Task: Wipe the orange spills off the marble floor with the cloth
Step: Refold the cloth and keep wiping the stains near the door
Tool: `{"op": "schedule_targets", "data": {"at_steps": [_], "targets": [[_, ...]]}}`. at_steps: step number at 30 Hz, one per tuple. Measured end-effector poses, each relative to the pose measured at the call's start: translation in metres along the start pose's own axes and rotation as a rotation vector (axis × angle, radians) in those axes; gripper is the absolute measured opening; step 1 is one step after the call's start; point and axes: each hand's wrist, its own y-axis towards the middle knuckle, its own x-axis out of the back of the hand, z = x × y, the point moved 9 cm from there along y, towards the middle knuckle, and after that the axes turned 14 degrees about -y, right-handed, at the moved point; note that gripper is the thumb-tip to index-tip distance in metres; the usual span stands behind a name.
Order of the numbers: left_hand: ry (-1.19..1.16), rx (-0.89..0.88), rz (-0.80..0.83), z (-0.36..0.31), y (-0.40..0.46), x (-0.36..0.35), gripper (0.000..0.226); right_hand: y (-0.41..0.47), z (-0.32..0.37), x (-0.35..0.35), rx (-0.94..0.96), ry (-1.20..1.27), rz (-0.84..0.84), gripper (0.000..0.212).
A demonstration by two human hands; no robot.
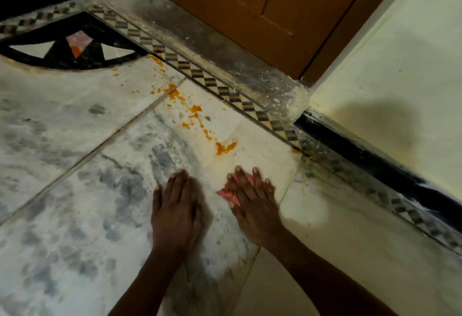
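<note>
Right hand [252,205] flat, fingers spread, pressing pink cloth [226,194], mostly hidden; axis unclear. Left hand [175,205] flat on marble floor [75,190]. Orange spills [197,115] trail far-left to near-right.

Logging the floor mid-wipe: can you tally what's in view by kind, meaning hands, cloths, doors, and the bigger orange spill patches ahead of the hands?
Hands: 2, left hand flat on the marble floor, right hand pressing the pink cloth
Pink cloths: 1
Wooden doors: 1
Larger orange spill patches: about 5, plus small droplets too fine to count
Total: about 9
</note>
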Motion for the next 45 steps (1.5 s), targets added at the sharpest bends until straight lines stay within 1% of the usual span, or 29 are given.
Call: {"op": "schedule_targets", "data": {"at_steps": [2, 3, 4, 5, 8, 9, 10, 11, 12, 15, 17, 18, 20, 23, 25, 27, 28, 30, 31, 32, 33, 35, 37, 39, 40, 42, 43, 45], "targets": [[-0.012, 0.048, -0.01, -0.003, -0.001, -0.006, 0.065, -0.041, 0.011, 0.0, 0.138, -0.005, 0.021, 0.065], [-0.017, 0.06, -0.017, -0.006, -0.002, -0.009, 0.066, -0.069, 0.01, -0.001, 0.184, -0.015, 0.053, 0.064], [-0.021, 0.066, -0.022, -0.011, -0.004, -0.011, 0.066, -0.091, -0.002, -0.006, 0.186, -0.017, 0.094, 0.063], [-0.031, 0.059, -0.016, -0.018, -0.006, -0.015, 0.066, -0.102, -0.026, -0.012, 0.131, -0.003, 0.124, 0.063], [-0.058, 0.005, 0.014, -0.048, -0.01, -0.034, 0.065, -0.087, -0.104, -0.026, -0.175, 0.046, 0.139, 0.062], [-0.05, -0.004, 0.024, -0.057, -0.011, -0.041, 0.066, -0.075, -0.119, -0.029, -0.261, 0.071, 0.15, 0.065], [-0.043, 0.002, 0.024, -0.062, -0.011, -0.046, 0.066, -0.064, -0.123, -0.03, -0.306, 0.097, 0.173, 0.068], [-0.041, 0.024, 0.011, -0.069, -0.012, -0.051, 0.066, -0.061, -0.122, -0.03, -0.302, 0.108, 0.198, 0.07], [-0.058, 0.06, -0.013, -0.072, -0.012, -0.053, 0.067, -0.062, -0.112, -0.03, -0.241, 0.107, 0.212, 0.071], [-0.127, 0.114, -0.051, -0.081, -0.007, -0.058, 0.072, -0.111, -0.082, -0.023, 0.001, 0.057, 0.146, 0.062], [-0.132, 0.091, -0.049, -0.087, -0.001, -0.066, 0.072, -0.147, -0.08, -0.023, 0.051, 0.009, 0.121, 0.058], [-0.106, 0.082, -0.042, -0.09, 0.001, -0.071, 0.071, -0.151, -0.092, -0.024, 0.031, 0.011, 0.118, 0.058], [-0.041, 0.086, -0.048, -0.093, 0.0, -0.076, 0.07, -0.141, -0.131, -0.025, -0.086, 0.077, 0.102, 0.056], [-0.024, 0.077, -0.076, -0.091, -0.002, -0.076, 0.067, -0.085, -0.183, -0.034, -0.323, 0.11, 0.074, 0.058], [-0.009, 0.066, -0.058, -0.089, -0.003, -0.075, 0.066, -0.043, -0.191, -0.036, -0.407, 0.112, 0.061, 0.062], [0.019, 0.083, -0.054, -0.089, -0.001, -0.077, 0.065, -0.014, -0.177, -0.032, -0.371, 0.104, 0.031, 0.064], [0.031, 0.093, -0.06, -0.09, -0.001, -0.077, 0.065, -0.012, -0.163, -0.029, -0.294, 0.092, 0.003, 0.062], [0.037, 0.09, -0.068, -0.093, -0.001, -0.078, 0.066, -0.036, -0.135, -0.021, -0.117, 0.044, -0.015, 0.06], [0.045, 0.083, -0.068, -0.092, 0.001, -0.077, 0.066, -0.053, -0.13, -0.023, -0.063, 0.042, 0.016, 0.059], [0.054, 0.078, -0.066, -0.093, 0.002, -0.077, 0.066, -0.068, -0.136, -0.029, -0.046, 0.05, 0.064, 0.059], [0.062, 0.074, -0.071, -0.091, 0.002, -0.078, 0.066, -0.076, -0.15, -0.035, -0.08, 0.077, 0.102, 0.059], [0.069, 0.068, -0.082, -0.09, 0.0, -0.08, 0.065, -0.071, -0.192, -0.038, -0.241, 0.109, 0.098, 0.06], [0.072, 0.053, -0.086, -0.094, -0.001, -0.078, 0.063, -0.045, -0.225, -0.038, -0.405, 0.1, 0.079, 0.065], [0.079, 0.053, -0.104, -0.096, 0.001, -0.073, 0.061, -0.001, -0.234, -0.039, -0.468, 0.103, 0.122, 0.075], [0.087, 0.059, -0.104, -0.097, 0.003, -0.074, 0.061, 0.02, -0.23, -0.038, -0.461, 0.118, 0.141, 0.081], [0.091, 0.085, -0.094, -0.097, 0.002, -0.075, 0.06, 0.047, -0.21, -0.029, -0.359, 0.117, 0.157, 0.086], [0.09, 0.085, -0.081, -0.095, 0.002, -0.075, 0.061, 0.046, -0.195, -0.025, -0.272, 0.105, 0.135, 0.083], [0.102, 0.055, -0.042, -0.09, 0.003, -0.074, 0.061, 0.015, -0.174, -0.026, -0.122, 0.067, 0.075, 0.069]]}}
